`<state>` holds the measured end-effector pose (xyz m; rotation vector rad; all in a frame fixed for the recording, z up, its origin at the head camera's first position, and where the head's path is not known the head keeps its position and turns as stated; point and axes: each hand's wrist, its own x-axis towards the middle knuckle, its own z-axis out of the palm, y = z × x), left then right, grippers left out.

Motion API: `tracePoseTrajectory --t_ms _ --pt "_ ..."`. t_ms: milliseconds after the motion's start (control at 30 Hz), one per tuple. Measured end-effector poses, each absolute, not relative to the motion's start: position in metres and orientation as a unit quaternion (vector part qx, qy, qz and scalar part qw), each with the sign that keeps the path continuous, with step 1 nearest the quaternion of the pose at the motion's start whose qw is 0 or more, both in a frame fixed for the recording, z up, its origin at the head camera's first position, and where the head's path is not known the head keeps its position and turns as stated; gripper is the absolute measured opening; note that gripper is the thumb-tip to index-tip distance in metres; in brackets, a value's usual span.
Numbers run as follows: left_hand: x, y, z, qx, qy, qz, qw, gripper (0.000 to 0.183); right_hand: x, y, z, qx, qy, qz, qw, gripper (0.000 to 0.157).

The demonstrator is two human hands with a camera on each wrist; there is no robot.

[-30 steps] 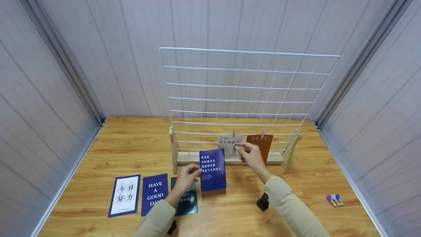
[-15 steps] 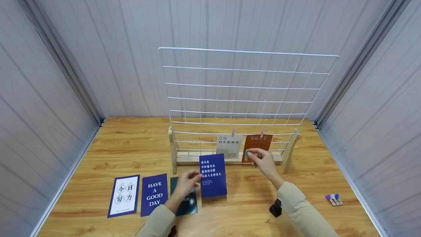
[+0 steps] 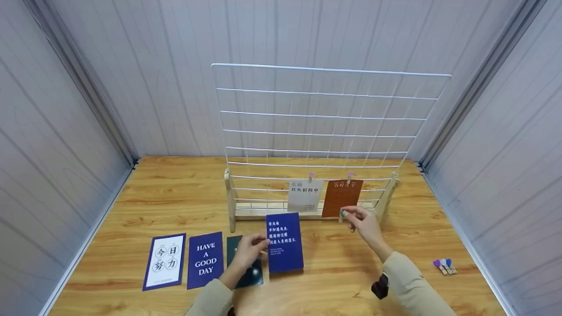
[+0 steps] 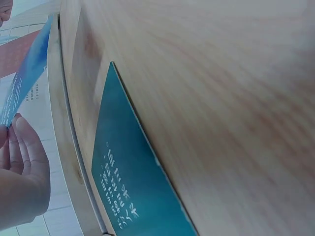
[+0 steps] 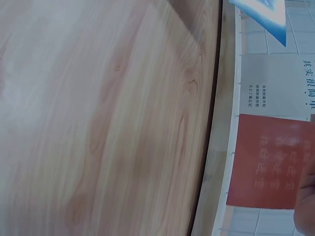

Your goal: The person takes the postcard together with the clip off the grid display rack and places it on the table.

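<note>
My left hand [image 3: 246,252] pinches the left edge of a blue-purple card [image 3: 285,250] with white writing, held up off the table. In the left wrist view, thumb and fingers meet at that card's edge. My right hand [image 3: 365,224] pinches a small clothespin [image 3: 341,214] with a green top, in front of the lower part of a rust-orange card [image 3: 344,195]. That card and a white card [image 3: 304,199] hang side by side on a white wire grid [image 3: 325,117], each under a pink-topped clothespin. A dark green card [image 4: 130,162] lies on the table by my left hand.
Two more cards lie flat at the left: a purple-bordered white card [image 3: 164,261] and a purple "HAVE A GOOD DAY" card [image 3: 205,261]. Several heart-topped clothespins [image 3: 445,266] sit at the right. The grid stands in a wooden base [image 3: 263,213]; pale panels [image 3: 153,87] surround the table.
My right hand has moved right and down with the green-topped clothespin, from before the white card to before the orange one. The blue-purple card has lowered slightly in my left hand.
</note>
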<state>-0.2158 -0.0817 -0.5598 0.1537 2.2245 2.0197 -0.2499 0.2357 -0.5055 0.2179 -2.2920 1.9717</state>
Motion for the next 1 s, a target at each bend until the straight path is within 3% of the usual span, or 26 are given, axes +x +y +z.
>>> tracePoseTrajectory --t_ms 167,800,1000 --pt "-0.216 -0.082 -0.572 0.041 0.748 0.658 0.071 0.018 -0.251 0.251 -0.522 0.059 -0.755 0.652 0.046 0.025" --pt "-0.205 -0.081 -0.585 0.027 0.746 0.658 0.098 0.014 -0.228 0.304 -0.549 0.011 -0.759 0.644 0.092 0.022" --pt "-0.205 -0.081 -0.589 0.019 0.747 0.656 0.106 0.014 -0.24 0.35 -0.597 0.053 -0.756 0.642 0.115 0.025"
